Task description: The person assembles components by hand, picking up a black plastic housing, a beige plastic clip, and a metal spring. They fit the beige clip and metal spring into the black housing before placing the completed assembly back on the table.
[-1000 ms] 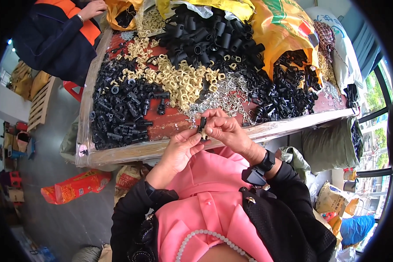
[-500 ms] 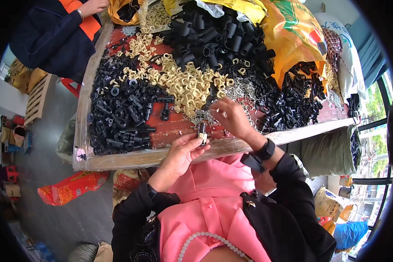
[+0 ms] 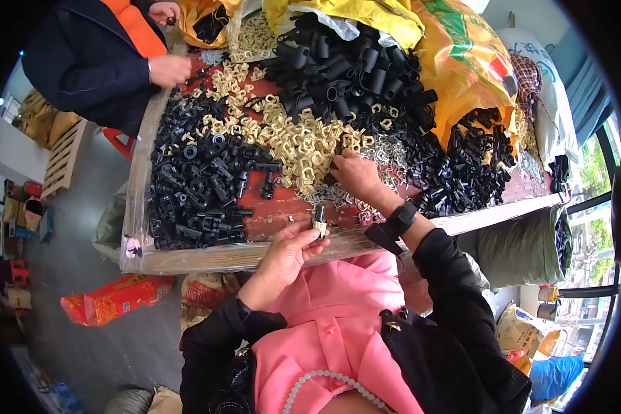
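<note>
Near the table's front edge my left hand (image 3: 288, 253) grips a small black plastic fitting (image 3: 319, 212) upright between thumb and fingers, with a cream-coloured clip around its lower part. My right hand (image 3: 357, 172) reaches farther out, fingers bent down at the right side of a heap of cream plastic clips (image 3: 290, 143). Dark bits show beside its fingertips; whether they are held cannot be seen. Small silvery metal pieces (image 3: 392, 153) lie just right of that hand. A heap of black fittings (image 3: 203, 183) covers the left part of the table.
Black tube-shaped parts (image 3: 355, 69) are piled at the back. Right of them, an orange sack (image 3: 462, 65) spills small black parts (image 3: 455, 176). A wood-edged rim (image 3: 193, 260) bounds the red tabletop. Another person's hand (image 3: 170, 71) is over the far left corner.
My right hand has moved away from the left hand, out to the cream clips. The left hand still holds the fitting. The other person's second hand has come into view at far left.
</note>
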The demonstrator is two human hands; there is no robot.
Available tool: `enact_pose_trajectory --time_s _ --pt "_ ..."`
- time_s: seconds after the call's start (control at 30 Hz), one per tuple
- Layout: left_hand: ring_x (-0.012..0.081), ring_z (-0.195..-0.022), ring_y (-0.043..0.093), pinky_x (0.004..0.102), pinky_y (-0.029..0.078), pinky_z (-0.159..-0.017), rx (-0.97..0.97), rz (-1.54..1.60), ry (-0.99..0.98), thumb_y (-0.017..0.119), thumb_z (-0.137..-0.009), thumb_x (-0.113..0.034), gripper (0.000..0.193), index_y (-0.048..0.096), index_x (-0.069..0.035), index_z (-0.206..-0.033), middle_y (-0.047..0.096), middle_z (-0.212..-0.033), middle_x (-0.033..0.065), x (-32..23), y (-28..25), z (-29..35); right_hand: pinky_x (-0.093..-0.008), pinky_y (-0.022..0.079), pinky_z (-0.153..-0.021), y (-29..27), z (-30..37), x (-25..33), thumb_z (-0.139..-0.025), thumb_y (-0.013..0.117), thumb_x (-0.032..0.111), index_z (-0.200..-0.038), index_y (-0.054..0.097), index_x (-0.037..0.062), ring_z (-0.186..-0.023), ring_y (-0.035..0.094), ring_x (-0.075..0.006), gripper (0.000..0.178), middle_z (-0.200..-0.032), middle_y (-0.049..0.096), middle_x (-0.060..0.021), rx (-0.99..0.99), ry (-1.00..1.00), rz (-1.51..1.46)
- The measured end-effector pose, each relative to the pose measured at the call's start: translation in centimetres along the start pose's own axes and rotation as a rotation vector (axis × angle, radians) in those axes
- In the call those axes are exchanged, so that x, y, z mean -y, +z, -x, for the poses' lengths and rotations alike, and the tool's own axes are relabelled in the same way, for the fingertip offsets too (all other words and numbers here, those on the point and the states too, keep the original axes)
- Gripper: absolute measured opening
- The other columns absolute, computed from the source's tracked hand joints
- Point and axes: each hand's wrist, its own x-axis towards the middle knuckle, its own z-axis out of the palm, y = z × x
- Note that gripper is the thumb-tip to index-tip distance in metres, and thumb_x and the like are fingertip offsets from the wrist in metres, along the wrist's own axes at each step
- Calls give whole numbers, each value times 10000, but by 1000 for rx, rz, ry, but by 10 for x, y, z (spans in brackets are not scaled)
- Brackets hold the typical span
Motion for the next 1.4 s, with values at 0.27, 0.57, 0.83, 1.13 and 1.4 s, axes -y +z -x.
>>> enact_pose_trajectory --time_s 0.27,0.57,0.83,1.13,1.4 --pt "164 -766 590 227 483 -642 0 -5 48 516 -795 -78 185 532 -25 -972 592 -907 107 2 5 17 -354 442 -599 8 16 -7 -733 547 138 -845 517 83 -696 542 -270 129 -791 509 -79 -214 -71 -219" --pt "164 -775 593 232 485 -650 4 4 69 524 -800 -85 183 535 -32 -975 596 -900 101 -3 6 8 -194 373 -525 -11 44 -13 -843 491 159 -867 535 32 -580 432 -57 137 -655 446 39 134 68 -1388" --pt "159 -789 590 234 483 -676 33 -37 40 543 -798 -105 209 541 -37 -996 597 -899 69 -10 10 -15 -172 353 -483 -44 65 24 -831 516 135 -925 543 28 -543 422 -31 145 -599 458 37 265 8 -1598" --pt "158 -805 587 240 484 -703 60 -25 37 544 -792 -70 218 543 -44 -1008 594 -911 51 -9 21 -3 -265 414 -514 -51 87 42 -742 611 114 -924 553 32 -603 506 -145 208 -661 497 -58 -163 -215 -880" --pt "164 -804 587 242 489 -692 96 -6 36 548 -787 -65 207 552 -47 -994 593 -906 47 -7 26 9 -288 426 -555 -54 98 46 -739 601 101 -935 553 33 -635 513 -203 212 -722 503 -70 -274 -386 -820"
